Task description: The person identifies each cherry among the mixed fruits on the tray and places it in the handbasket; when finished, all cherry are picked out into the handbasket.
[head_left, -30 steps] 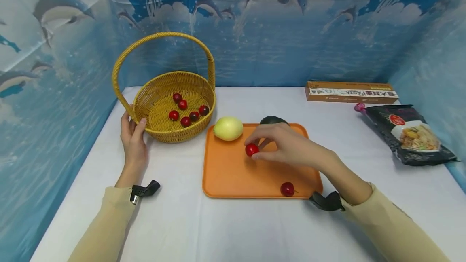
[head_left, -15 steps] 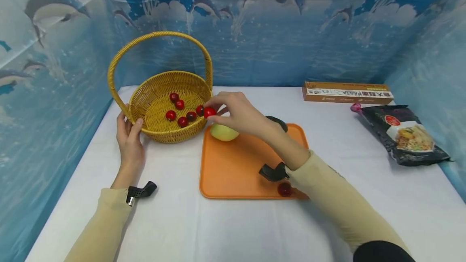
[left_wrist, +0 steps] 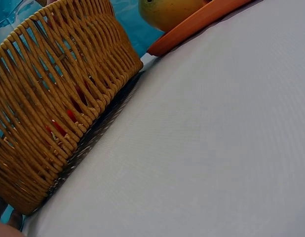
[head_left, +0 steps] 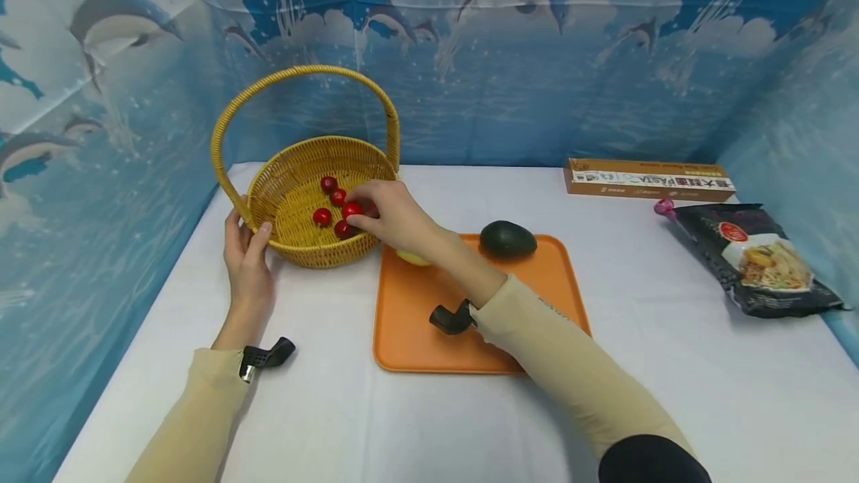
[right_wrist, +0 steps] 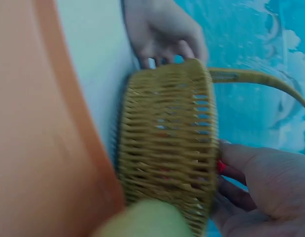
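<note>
My left hand (head_left: 248,274) grips the left side of a yellow wicker basket (head_left: 315,254), its thumb near the foot of the tall handle. Inside the basket lie several dark red cherries (head_left: 322,217). Over the basket's right rim, my right hand (head_left: 392,216) pinches a bright red cherry (head_left: 351,209) between thumb and fingers. That same right hand (right_wrist: 271,185) shows in the right wrist view, with a bit of red between its fingers. The left wrist view shows the basket's woven wall (left_wrist: 58,89) and only a sliver of hand.
An orange tray (head_left: 409,319) bears a dark green avocado (head_left: 508,239) and a yellow fruit (left_wrist: 172,12), mostly covered by the right hand in the head view. Farther right lie a brown pasta box (head_left: 647,179) and a black food packet (head_left: 758,259).
My right hand has carried a cherry from above the tray leftward into the basket's opening. The right arm now hides the tray's lone cherry and uncovers the avocado. The left hand keeps its grip.
</note>
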